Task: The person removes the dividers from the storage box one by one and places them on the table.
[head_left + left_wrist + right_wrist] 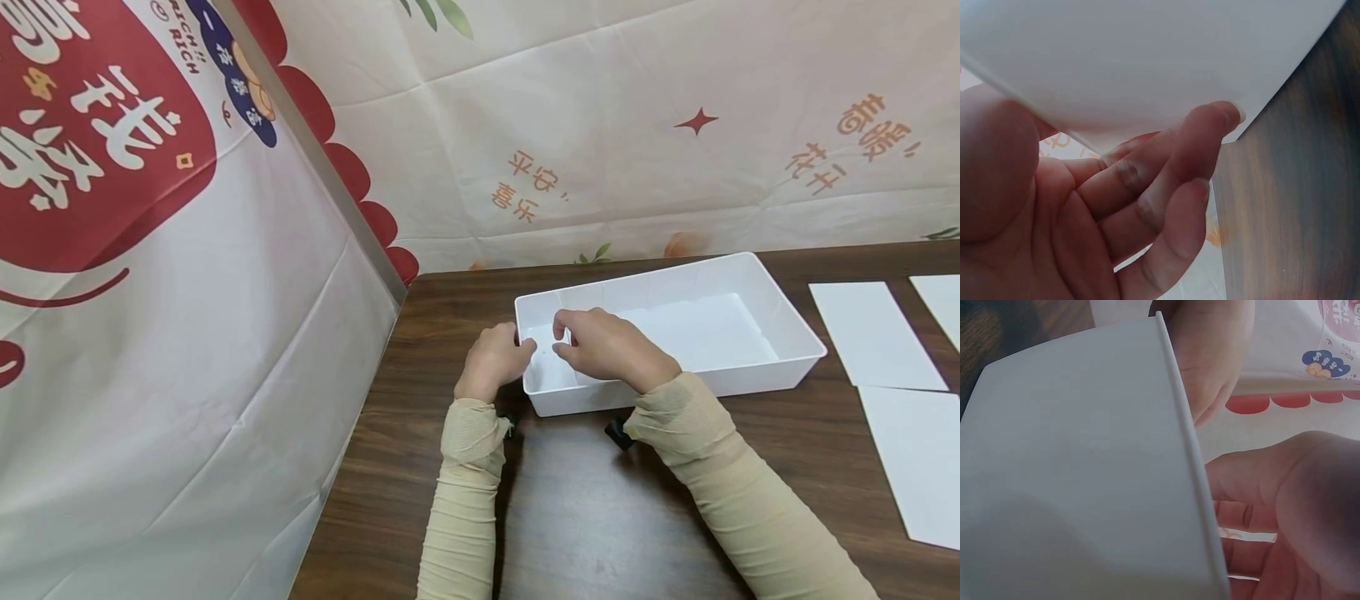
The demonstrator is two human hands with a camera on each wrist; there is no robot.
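The head view alone takes in the whole scene: a printed cloth backdrop [600, 150] behind the white tray [780, 321], the dark wood counter [570, 517] under it, and white paper sheets [873, 333] lying flat on the counter to the right of the tray. The wrist views show only close tray wall and skin. The tray is a plain, shallow white plastic rectangle with a thin flared rim, sitting near the counter's back edge; inside it, at its left end, lies something pale that cannot be made out. The right hand [603, 346] reaches over the tray's near wall into that left end, its grip pinched together. The left hand [495, 358] rests against the tray's left wall, fingers [1204, 144] loosely curled against it
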